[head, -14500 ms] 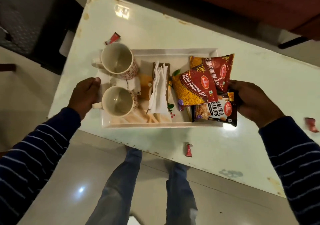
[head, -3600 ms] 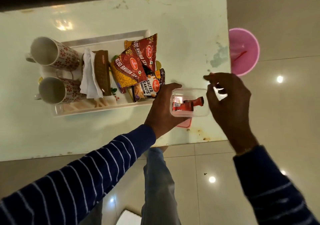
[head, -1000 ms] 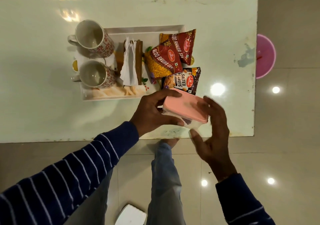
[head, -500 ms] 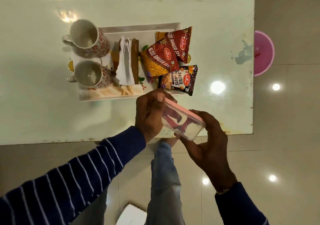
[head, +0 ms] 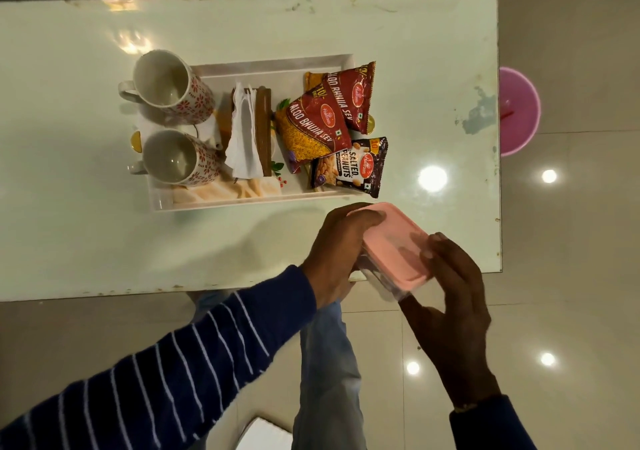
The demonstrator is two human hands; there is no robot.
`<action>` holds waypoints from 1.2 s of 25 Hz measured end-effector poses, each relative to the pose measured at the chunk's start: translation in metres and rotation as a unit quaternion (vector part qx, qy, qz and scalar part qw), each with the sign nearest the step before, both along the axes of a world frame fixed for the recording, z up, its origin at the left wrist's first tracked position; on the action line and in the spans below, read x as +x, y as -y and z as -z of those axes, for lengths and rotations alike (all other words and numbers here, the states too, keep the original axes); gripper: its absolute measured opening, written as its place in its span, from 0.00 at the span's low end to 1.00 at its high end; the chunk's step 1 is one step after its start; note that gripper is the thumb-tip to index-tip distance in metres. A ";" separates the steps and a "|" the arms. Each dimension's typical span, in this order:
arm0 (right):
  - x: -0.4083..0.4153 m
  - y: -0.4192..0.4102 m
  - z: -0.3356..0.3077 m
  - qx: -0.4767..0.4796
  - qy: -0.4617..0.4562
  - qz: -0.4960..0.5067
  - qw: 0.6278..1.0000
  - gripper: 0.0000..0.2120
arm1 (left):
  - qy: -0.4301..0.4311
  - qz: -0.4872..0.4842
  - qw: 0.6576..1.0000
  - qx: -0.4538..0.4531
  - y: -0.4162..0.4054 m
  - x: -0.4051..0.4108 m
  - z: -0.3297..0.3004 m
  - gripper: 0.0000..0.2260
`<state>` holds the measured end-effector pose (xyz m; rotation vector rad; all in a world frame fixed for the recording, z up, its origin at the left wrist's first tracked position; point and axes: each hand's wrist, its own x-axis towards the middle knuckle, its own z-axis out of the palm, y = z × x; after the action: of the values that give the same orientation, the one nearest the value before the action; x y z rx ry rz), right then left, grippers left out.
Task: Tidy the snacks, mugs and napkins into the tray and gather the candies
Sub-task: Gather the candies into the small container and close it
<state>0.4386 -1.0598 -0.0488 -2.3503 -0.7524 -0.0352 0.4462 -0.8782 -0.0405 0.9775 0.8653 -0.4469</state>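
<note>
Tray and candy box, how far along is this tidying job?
Done: both mugs, the napkins and the snack packets sit in the tray. In hand: the left hand and right hand hold the box with its pink lid on. Left: probably just setting it down.

A: What do the hands hold?
B: The left hand [head: 337, 245] and right hand [head: 450, 297] grip a clear box with a pink lid [head: 394, 245] at the table's [head: 86, 234] near edge.
A: And the tray [head: 242, 203]?
B: Two mugs [head: 166, 84] left, napkins [head: 244, 137] in the middle, snack packets [head: 315, 123] right
</note>
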 end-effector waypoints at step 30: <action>0.123 -0.048 0.097 -0.105 -0.176 0.246 0.947 0.34 | 0.253 0.152 0.881 0.369 0.013 0.025 0.036 0.19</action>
<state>0.5613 -1.0115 -0.1455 -2.5909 0.0149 0.2540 0.4712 -0.8913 -0.0767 1.8568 0.3823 -0.0875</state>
